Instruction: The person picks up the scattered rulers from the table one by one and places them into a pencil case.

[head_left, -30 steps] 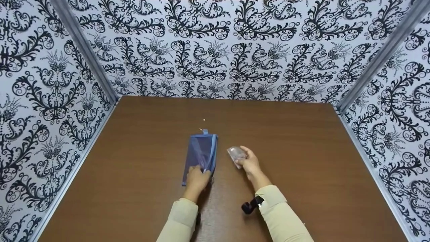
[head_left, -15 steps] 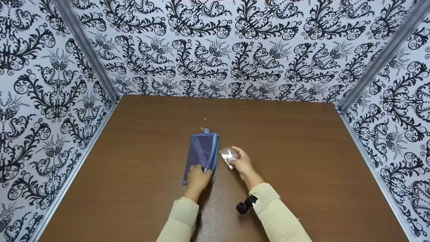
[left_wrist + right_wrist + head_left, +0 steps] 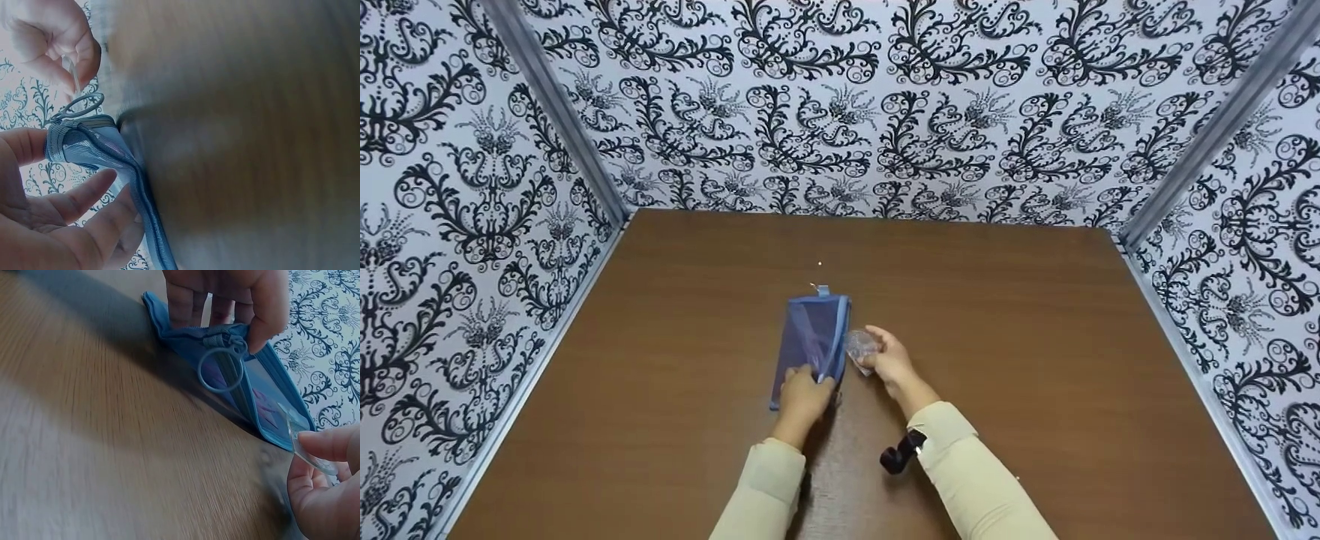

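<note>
A blue mesh zip pouch (image 3: 796,341) lies slanted on the brown table, its near end gripped by my left hand (image 3: 804,396). The zip side gapes, and a ring pull (image 3: 201,376) hangs at the end by the left thumb. Something pinkish-red (image 3: 264,404) shows inside the pouch. My right hand (image 3: 894,367) pinches a thin, clear flat plastic piece (image 3: 311,459) between thumb and fingers. Its front edge overlaps the pouch's open side in the right wrist view. In the left wrist view, the clear piece (image 3: 73,73) appears edge-on beyond the ring.
The brown wooden table (image 3: 1035,337) is walled on three sides by white panels with black scroll patterns (image 3: 840,112). Grey metal strips (image 3: 547,112) run along the corners. A black wrist mount (image 3: 901,452) sticks out from the right sleeve. A tiny white speck (image 3: 820,263) lies beyond the pouch.
My right hand has moved left with the clear plastic piece, bringing it right up to the pouch's right side. The left hand keeps its hold on the pouch.
</note>
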`<state>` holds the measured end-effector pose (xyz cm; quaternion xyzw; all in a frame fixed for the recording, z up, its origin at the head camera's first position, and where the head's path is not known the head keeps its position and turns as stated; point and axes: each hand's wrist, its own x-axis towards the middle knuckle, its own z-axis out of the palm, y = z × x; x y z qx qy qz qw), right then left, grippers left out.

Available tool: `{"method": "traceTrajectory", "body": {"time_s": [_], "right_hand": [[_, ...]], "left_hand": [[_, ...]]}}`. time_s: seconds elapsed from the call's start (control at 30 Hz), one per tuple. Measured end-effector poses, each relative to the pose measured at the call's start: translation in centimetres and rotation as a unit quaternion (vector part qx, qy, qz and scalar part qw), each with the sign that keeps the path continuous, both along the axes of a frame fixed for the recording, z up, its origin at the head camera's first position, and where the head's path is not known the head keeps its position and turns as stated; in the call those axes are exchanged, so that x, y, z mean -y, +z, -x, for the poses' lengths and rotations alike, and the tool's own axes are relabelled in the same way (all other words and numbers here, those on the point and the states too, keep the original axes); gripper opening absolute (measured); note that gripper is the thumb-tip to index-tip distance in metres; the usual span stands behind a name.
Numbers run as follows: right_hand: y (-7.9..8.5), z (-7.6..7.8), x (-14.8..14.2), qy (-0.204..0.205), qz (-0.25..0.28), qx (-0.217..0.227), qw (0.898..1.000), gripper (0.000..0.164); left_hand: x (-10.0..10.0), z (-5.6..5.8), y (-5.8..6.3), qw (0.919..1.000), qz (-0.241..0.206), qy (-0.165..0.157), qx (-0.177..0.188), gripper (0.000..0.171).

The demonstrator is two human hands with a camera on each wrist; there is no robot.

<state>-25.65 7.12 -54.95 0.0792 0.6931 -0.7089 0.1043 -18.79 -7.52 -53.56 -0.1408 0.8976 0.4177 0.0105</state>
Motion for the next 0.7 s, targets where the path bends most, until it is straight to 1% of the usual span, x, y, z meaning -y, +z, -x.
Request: {"method": "traceTrajectory", "body": {"time_s": [0.2,0.33,0.5,0.7], "right_hand": [[-0.3,0.1,0.6,0.016,0.044,0.004,0.999,0.069],[-0.4,0.1,0.9,0.017,0.068,0.010,0.997,0.070],[-0.3,-0.1,1.4,0.018,0.081,0.018,0.996,0.071],[-0.5,0.0,1.8,0.021,0.069,0.017,0.997,0.070]], "left_hand": [[0.0,0.0,0.0,1.0000,0.006,0.000,-0.001,0.049],[-0.1,0.1,-0.2,0.9999,0.011,0.001,-0.005,0.047],[-0.1,0.1,-0.2,1.0000,0.005,0.004,-0.002,0.047],[0.0,0.0,0.0,1.0000,-0.004,0.001,0.006,0.051]]}}
